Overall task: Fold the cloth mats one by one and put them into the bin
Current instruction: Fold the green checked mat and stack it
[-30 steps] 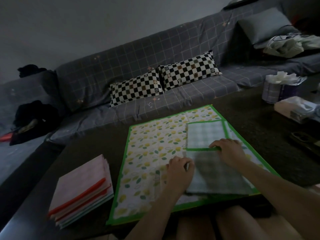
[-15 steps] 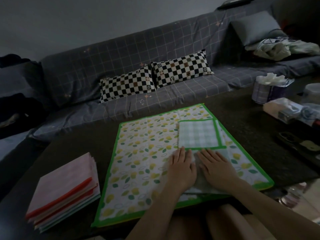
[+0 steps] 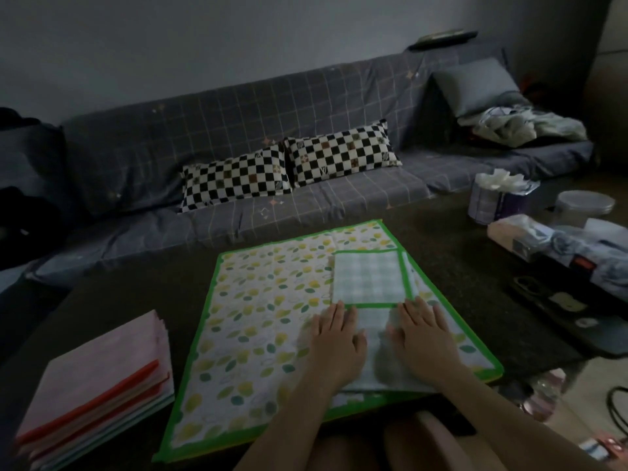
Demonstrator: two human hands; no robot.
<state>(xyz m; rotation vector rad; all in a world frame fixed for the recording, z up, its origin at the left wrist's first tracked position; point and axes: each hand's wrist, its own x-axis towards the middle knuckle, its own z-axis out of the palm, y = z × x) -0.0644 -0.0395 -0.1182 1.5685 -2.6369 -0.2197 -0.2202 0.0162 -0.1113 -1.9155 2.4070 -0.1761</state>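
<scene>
The big mat (image 3: 272, 300) is white with yellow and green leaf shapes, edged in bright green. On it, the small folded mat (image 3: 368, 277) is a pale green-and-white check with the same green border, and the mat under the hands (image 3: 373, 338) is a matching check (blurred, so its edge is hard to read). The stack of mats (image 3: 95, 392) is pink on top, with red-orange bands and a pale mint layer below. Behind, the sofa (image 3: 238, 110) is grey with a thin pale grid, and its two cushions (image 3: 289, 168) are black-and-white checkerboard with some brown squares. The table (image 3: 458, 266) is dark brown.
</scene>
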